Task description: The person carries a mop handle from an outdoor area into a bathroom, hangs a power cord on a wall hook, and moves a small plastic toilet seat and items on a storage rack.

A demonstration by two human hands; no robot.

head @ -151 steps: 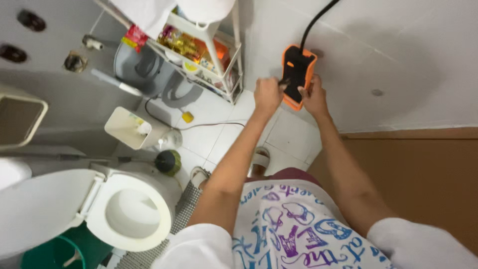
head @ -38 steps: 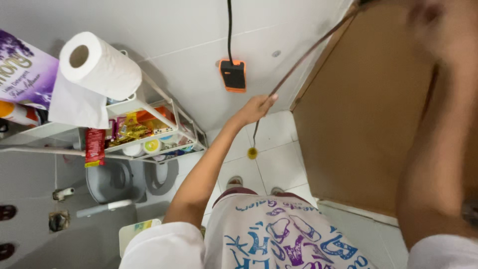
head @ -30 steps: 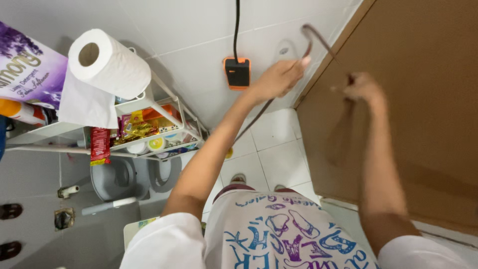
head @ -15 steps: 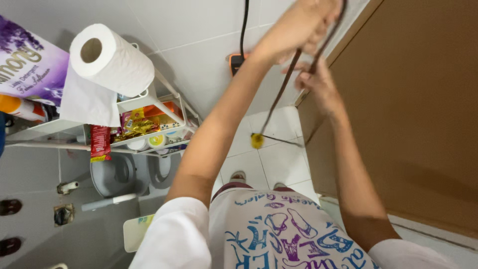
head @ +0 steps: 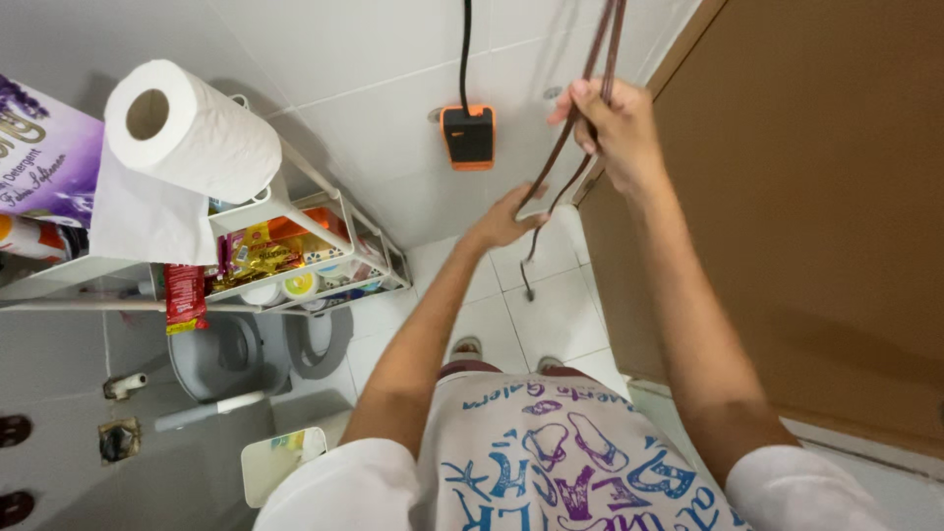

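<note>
Brown door (head: 816, 197) fills the right side, shut against the white tiled wall (head: 364, 69). Tiled floor (head: 511, 315) below, the person's feet just showing.

White wire rack (head: 295, 246) stands left against the wall: packets and small tubs on the middle shelf, a purple bag (head: 44, 162) at the far left edge. Paper roll (head: 192, 133) sits on the top tier, one sheet hanging loose. Grey stool (head: 231, 359) under the rack. Small white bin (head: 280, 462) near the bottom edge.

Orange-and-black box (head: 468, 136) mounted on the wall, black cable (head: 464, 49) running up from it out of view.

Right hand (head: 615, 133) raised in front of the door edge, grip clenched around a thin brown cord (head: 575, 128); two strands run up from the fist past the top edge. Left hand (head: 506, 218) lower, near the wall, fingers pinched on the same cord where it slants down from the right hand. Below the left hand the cord's loose end hangs free above the floor, touching nothing. The cord passes just right of the orange box, apart from it.
</note>
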